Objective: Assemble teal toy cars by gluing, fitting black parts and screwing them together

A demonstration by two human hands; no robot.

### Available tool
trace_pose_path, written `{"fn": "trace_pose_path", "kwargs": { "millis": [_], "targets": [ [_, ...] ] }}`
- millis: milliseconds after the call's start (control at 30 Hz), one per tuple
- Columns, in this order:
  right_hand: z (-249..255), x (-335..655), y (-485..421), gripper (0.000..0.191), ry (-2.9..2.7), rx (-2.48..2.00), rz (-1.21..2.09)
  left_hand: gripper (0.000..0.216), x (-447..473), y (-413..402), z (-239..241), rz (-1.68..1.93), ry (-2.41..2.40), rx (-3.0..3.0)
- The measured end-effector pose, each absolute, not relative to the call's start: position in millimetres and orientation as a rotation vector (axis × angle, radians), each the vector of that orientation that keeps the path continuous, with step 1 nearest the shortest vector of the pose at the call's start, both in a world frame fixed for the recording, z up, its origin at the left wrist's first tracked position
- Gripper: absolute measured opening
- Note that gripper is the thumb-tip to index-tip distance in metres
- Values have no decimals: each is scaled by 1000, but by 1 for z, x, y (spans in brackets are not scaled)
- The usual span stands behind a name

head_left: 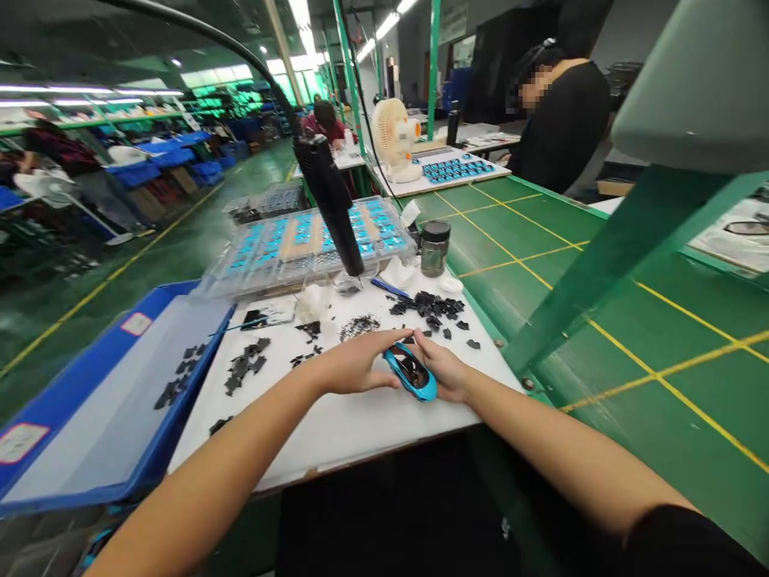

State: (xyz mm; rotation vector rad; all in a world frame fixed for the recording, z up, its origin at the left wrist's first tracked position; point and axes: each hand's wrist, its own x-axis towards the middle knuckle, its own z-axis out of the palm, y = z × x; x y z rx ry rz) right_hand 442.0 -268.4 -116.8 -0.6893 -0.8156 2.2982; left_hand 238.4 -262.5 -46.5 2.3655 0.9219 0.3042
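A blue model car body (411,372) is held low over a white work board (324,433), near the lower middle of the view, pinched between the person's left hand (354,362) and right hand (441,367), fingers pressed together along its sides. Black plastic pieces (429,308) lie scattered just beyond, below a tray of blue parts (306,244).

Item: blue model car body (411,372)
Look: gleaming glossy, showing dark window openings
Pose: lying diagonally, nose pointing down-right
Place: sitting over the white work board (336,433), near its front edge
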Motion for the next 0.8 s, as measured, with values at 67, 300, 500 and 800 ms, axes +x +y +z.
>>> {"fn": "trace_pose_path", "kwargs": {
  "millis": [67, 300, 500, 800],
  "targets": [
    [-115, 443, -267, 69, -850, -643, 2358, 76, 240, -262, -44, 263, 898, 2375],
    [-115, 446, -266, 84, -999, -469, 2480, 55, 235, -265, -43, 242, 808, 2460],
    [-120, 450, -263, 89, -1124, -300, 2517, 49, 229, -279, -46, 476, 702, 2601],
    [-117, 457, -262, 85, -1030, -401, 2564, 47, 211, -305, -66, 887, 920, 2710]
  ]
}}
